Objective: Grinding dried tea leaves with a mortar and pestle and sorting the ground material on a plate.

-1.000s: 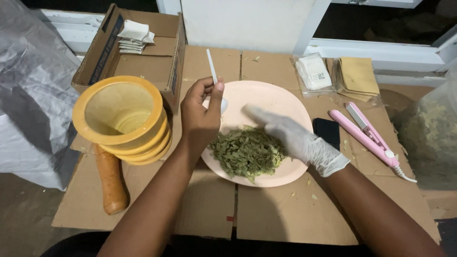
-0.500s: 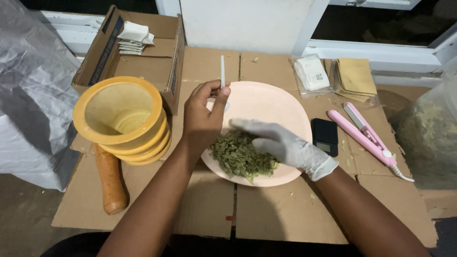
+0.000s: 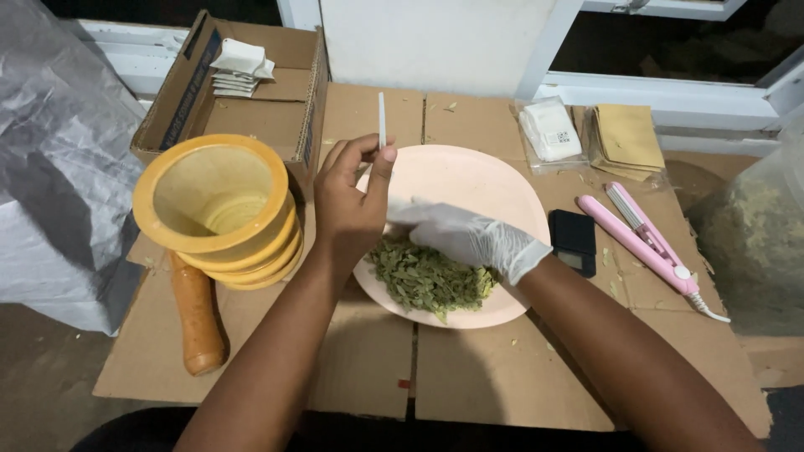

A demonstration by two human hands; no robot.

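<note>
Worktop (image 3: 494,377): flattened brown cardboard sheets fill the middle and lower frame and carry everything.
Grey plastic sheet (image 3: 59,167): one, crumpled, far left of the frame.
Cardboard box (image 3: 276,92): one, open, upper left, with a small stack of white packets (image 3: 239,65) inside.
Yellow mortar (image 3: 219,209): one, left of centre; one orange-brown pestle (image 3: 197,322) lies just below it.
Pink plate (image 3: 469,184): one, centre of the frame, with one heap of dried green leaves (image 3: 423,280) in its lower part.
Change: a second ago the left hand held the tube low and tilted over the plate; now it is raised and upright, and the gloved hand has moved from the right of the heap onto it, as if gathering leaf.
Right hand (image 3: 469,238): white-gloved, fingers spread flat on the leaves; whether it pinches any I cannot tell.
Left hand (image 3: 352,209): bare, pinching one thin white tube (image 3: 382,119) upright above the plate's upper left rim.
Pink flat iron (image 3: 649,238): one, right.
Black scale (image 3: 573,241): one, between plate and iron.
Upper right: one clear bag of white pieces (image 3: 548,130), one stack of tan packets (image 3: 628,138).
</note>
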